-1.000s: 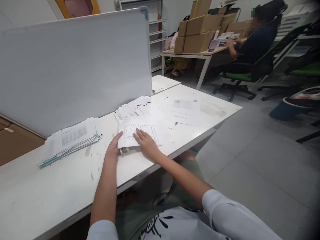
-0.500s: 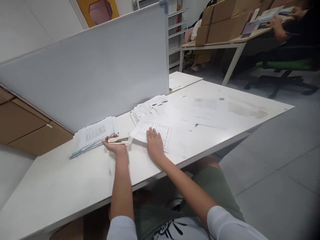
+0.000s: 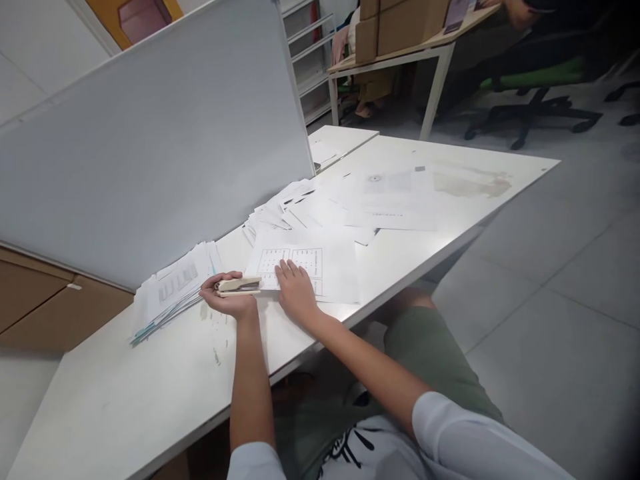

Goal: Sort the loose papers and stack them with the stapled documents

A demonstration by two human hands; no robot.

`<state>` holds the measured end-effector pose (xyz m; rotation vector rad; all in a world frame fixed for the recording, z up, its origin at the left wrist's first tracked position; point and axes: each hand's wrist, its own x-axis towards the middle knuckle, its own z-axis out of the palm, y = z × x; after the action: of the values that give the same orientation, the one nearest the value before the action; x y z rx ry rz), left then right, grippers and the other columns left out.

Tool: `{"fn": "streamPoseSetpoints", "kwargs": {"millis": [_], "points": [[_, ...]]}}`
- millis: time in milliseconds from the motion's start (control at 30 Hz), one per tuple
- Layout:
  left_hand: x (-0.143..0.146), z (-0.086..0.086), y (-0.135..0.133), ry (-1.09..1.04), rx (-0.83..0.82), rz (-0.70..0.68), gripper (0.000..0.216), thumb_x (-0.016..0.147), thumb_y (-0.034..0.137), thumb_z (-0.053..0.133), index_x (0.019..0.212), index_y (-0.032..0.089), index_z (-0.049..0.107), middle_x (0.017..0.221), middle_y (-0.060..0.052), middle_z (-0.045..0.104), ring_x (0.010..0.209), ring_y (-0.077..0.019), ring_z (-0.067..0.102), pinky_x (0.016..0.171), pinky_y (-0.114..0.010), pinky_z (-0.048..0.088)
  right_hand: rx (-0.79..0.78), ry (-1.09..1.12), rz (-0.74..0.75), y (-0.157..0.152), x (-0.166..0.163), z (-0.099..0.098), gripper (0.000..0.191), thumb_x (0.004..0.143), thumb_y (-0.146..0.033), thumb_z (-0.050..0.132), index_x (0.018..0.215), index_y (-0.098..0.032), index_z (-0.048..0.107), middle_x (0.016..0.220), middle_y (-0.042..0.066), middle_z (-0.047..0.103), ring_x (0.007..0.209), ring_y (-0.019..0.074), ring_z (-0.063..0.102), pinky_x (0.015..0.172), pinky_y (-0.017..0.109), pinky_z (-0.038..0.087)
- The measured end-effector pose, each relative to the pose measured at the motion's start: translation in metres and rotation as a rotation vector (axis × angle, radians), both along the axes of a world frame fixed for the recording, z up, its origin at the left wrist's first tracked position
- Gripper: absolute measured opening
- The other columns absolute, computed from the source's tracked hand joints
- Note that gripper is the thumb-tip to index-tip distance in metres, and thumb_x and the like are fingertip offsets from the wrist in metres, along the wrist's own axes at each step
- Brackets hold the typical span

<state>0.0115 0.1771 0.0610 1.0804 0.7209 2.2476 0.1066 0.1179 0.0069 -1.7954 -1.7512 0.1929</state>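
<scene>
So on the left there's a messy paper stack (image 3: 173,288) leaning by the whiteboard. Next, the left hand (image 3: 227,303) is palm up, fingers curled around a cream stapler (image 3: 243,285), nose at the printed sheet's (image 3: 315,257) left edge; can't tell if paper's between its jaws. Right hand (image 3: 299,293) lies on that sheet, fingers slightly apart. Farther right, more loose papers (image 3: 395,203).

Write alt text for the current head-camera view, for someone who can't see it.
A person's left hand holds a cream stapler by the left edge of a printed sheet, on which the right hand rests. The sheet lies on a white desk, with a paper stack farther left and loose papers beyond.
</scene>
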Motion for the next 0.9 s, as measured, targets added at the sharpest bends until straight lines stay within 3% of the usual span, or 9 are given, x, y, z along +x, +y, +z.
{"fn": "streamPoseSetpoints", "kwargs": {"millis": [500,733,900], "points": [[0.017,-0.002,-0.011,0.404,0.263,0.191,0.042,0.095,0.047,0.026,0.072,0.020,0.049,0.060,0.002,0.047,0.046,-0.0157,0.055,0.051,-0.033,0.044,0.160,0.085,0.171,-0.003,0.000,0.002,0.047,0.084,-0.014,0.047,0.130,-0.006,0.055,0.136,0.017,0.054,0.130,0.0299,0.044,0.103,0.044,0.035],[0.016,-0.004,-0.013,0.413,0.219,0.147,0.046,0.096,0.050,0.027,0.070,0.020,0.049,0.050,0.003,0.046,0.040,-0.0144,0.050,0.047,-0.030,0.040,0.182,0.094,0.234,-0.004,-0.003,-0.001,0.044,0.083,-0.012,0.047,0.126,-0.007,0.058,0.133,0.016,0.057,0.127,0.0289,0.047,0.100,0.043,0.037],[0.010,-0.005,-0.017,0.485,0.095,0.095,0.041,0.094,0.047,0.032,0.075,0.018,0.053,0.046,0.004,0.047,0.038,-0.0133,0.048,0.044,-0.027,0.038,0.174,0.105,0.247,-0.005,-0.003,-0.002,0.042,0.083,-0.010,0.046,0.124,-0.008,0.059,0.130,0.015,0.060,0.125,0.0277,0.050,0.100,0.042,0.039]]}}
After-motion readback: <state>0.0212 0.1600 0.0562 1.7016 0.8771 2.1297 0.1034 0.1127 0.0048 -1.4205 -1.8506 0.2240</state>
